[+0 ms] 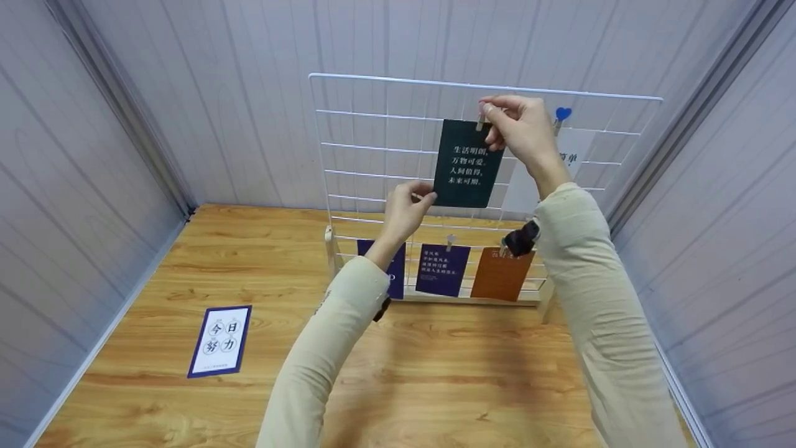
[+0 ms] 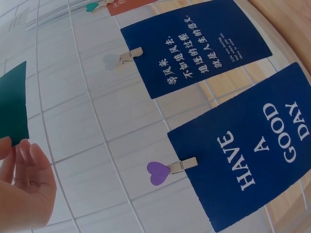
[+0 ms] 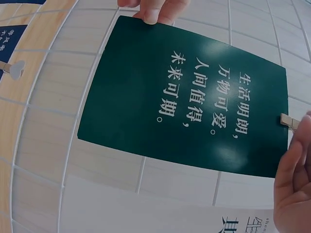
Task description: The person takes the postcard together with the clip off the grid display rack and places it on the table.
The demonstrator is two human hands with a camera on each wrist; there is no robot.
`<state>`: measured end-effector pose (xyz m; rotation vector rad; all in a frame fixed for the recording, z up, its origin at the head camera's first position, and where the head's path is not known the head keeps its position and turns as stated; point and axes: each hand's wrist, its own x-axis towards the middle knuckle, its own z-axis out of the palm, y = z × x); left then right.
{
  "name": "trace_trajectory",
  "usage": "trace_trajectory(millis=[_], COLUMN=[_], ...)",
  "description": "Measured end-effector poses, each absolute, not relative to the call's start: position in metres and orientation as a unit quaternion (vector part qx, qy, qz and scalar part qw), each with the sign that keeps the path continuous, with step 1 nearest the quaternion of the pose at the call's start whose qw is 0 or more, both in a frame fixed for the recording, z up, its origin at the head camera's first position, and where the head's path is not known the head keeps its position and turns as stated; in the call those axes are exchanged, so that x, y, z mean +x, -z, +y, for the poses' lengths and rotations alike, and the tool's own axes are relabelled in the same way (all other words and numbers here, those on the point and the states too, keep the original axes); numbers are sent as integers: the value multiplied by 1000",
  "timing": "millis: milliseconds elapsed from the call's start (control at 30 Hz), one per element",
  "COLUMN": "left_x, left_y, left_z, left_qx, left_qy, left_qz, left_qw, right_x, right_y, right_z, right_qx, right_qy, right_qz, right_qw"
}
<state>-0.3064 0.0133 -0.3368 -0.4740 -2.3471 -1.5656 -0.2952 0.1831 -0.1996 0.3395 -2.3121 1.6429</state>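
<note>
A dark green card [image 1: 467,165] with white Chinese text hangs against the upper part of a white wire grid [image 1: 354,146]. Its lower left corner is pinched between thumb and fingers of my left hand [image 1: 405,208]. At the card's top edge my right hand [image 1: 519,127] pinches a small wooden clothespin [image 3: 287,121], whose jaws sit over the edge. In the right wrist view, that hand's fingertips are cut off by the frame edge. Just right of the green card, partly behind my right hand and wrist, is a white card [image 1: 522,186] under a blue heart clip [image 1: 563,114].
Lower on the grid hang a "HAVE A GOOD DAY" card [image 2: 257,150] with a purple heart clip [image 2: 158,173], a navy card [image 1: 443,269] and an orange card [image 1: 501,274]. A purple-bordered white card [image 1: 220,341] lies on the wooden surface [image 1: 149,373] at left. Panelled walls enclose it.
</note>
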Motion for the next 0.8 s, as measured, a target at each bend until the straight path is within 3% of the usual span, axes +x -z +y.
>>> trace_trajectory(millis=[533, 800], left_x=[-306, -307], left_y=[337, 339], left_z=[14, 15], left_qx=[-159, -161], left_qy=[541, 535], left_qz=[-813, -816], left_qw=[146, 148], right_x=[-310, -295], right_y=[204, 196], right_z=[185, 180], right_qx=[91, 74], right_qy=[-537, -582], right_qz=[-818, -789], right_qw=[185, 182])
